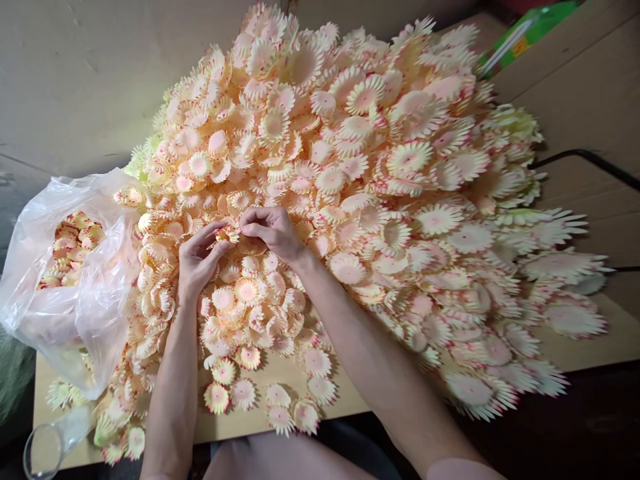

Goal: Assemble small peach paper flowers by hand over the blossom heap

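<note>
Left of the heap (350,167), a thin, wrinkled, see-through plastic bag (107,303) holds small red-edged flower pieces (77,240); a smooth clear cup (65,437) sits by the heap's lower left corner. Over the heap's left half, the left hand (199,261) pinches a small flower piece (228,233) between thumb and fingers. The piece lies right at this grip's tips, round and crumpled with no clear long axis, between both hands and nearer the left. At its right edge, the right hand (274,233) has thumb and forefinger nearly together; whether that grip pinches the piece, I cannot tell. The heap spreads rightward over the pale, smooth tabletop (350,397): thin, cupped, cream-pink rounds with fringed rims. Beyond its right side runs a black cable (595,158).
</note>
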Available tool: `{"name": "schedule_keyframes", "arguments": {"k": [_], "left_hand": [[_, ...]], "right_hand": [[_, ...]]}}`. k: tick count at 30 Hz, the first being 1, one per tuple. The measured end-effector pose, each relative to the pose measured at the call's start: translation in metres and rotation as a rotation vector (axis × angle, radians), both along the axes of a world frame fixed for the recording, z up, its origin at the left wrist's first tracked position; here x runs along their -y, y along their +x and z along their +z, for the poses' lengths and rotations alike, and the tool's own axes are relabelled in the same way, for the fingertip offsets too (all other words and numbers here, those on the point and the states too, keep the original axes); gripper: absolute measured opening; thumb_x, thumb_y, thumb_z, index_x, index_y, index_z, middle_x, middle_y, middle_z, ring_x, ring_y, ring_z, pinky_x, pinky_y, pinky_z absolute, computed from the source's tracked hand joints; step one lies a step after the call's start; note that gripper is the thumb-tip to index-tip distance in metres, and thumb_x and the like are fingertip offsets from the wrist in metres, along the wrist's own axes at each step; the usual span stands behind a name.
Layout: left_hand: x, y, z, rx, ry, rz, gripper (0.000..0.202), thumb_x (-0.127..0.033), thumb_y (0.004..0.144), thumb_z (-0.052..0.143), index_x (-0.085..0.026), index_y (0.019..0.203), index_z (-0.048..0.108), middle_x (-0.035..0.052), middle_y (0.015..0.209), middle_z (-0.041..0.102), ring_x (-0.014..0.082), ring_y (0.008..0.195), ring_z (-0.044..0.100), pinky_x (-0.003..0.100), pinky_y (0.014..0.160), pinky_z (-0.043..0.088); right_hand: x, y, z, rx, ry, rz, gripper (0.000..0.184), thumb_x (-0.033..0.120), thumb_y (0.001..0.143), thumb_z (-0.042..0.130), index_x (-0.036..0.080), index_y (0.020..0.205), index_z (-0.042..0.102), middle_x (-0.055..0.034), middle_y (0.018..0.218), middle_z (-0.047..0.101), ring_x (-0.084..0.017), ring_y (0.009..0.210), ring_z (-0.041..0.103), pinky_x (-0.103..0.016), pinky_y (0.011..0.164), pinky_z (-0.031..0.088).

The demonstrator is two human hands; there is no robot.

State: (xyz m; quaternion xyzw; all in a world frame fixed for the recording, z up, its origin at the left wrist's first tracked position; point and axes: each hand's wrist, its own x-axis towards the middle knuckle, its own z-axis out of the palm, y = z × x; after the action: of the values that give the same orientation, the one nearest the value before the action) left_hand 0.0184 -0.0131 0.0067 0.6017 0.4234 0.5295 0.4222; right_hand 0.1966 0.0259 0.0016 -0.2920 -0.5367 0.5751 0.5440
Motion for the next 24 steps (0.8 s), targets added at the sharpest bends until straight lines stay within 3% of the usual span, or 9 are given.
{"name": "schedule_keyframes", "arguments": {"k": [11, 16, 21, 24], "left_hand": [[0.0001, 0.0021, 0.0029, 0.048, -0.059, -0.078, 0.050, -0.025, 0.073, 0.084, -0.021, 0.120, 0.069, 0.0084, 0.110, 0.073, 0.0176, 0.098, 0.070, 0.026, 0.085, 0.057], [-0.0004, 0.0030, 0.0032, 0.046, -0.010, -0.032, 0.027, -0.030, 0.079, 0.079, -0.019, 0.102, 0.070, 0.0061, 0.102, 0.072, 0.0154, 0.093, 0.070, 0.027, 0.086, 0.057], [-0.0011, 0.0010, 0.0039, 0.016, 0.008, -0.072, 0.035, -0.030, 0.077, 0.080, -0.021, 0.108, 0.066, 0.0067, 0.106, 0.072, 0.0160, 0.098, 0.069, 0.027, 0.086, 0.056], [-0.0020, 0.0004, 0.0041, -0.004, 0.042, -0.024, 0.028, -0.037, 0.079, 0.078, -0.018, 0.094, 0.064, 0.0074, 0.100, 0.073, 0.0159, 0.093, 0.070, 0.026, 0.082, 0.055]], "right_hand": [[0.0023, 0.0006, -0.0004, 0.002, 0.030, 0.110, 0.022, 0.034, 0.071, 0.074, 0.012, 0.074, 0.070, -0.0017, 0.069, 0.062, -0.009, 0.060, 0.050, -0.022, 0.055, 0.037], [-0.0009, 0.0017, -0.0055, 0.035, 0.062, 0.000, 0.019, 0.031, 0.074, 0.068, 0.012, 0.071, 0.067, -0.0010, 0.067, 0.059, -0.009, 0.061, 0.048, -0.022, 0.056, 0.037], [-0.0004, 0.0003, -0.0054, 0.048, 0.147, 0.051, 0.018, 0.031, 0.076, 0.071, 0.013, 0.074, 0.071, -0.0028, 0.074, 0.065, -0.010, 0.065, 0.054, -0.024, 0.060, 0.041], [-0.0001, -0.0015, -0.0066, 0.081, 0.203, 0.052, 0.018, 0.032, 0.076, 0.072, 0.014, 0.074, 0.072, -0.0035, 0.076, 0.065, -0.010, 0.065, 0.054, -0.024, 0.058, 0.039]]}}
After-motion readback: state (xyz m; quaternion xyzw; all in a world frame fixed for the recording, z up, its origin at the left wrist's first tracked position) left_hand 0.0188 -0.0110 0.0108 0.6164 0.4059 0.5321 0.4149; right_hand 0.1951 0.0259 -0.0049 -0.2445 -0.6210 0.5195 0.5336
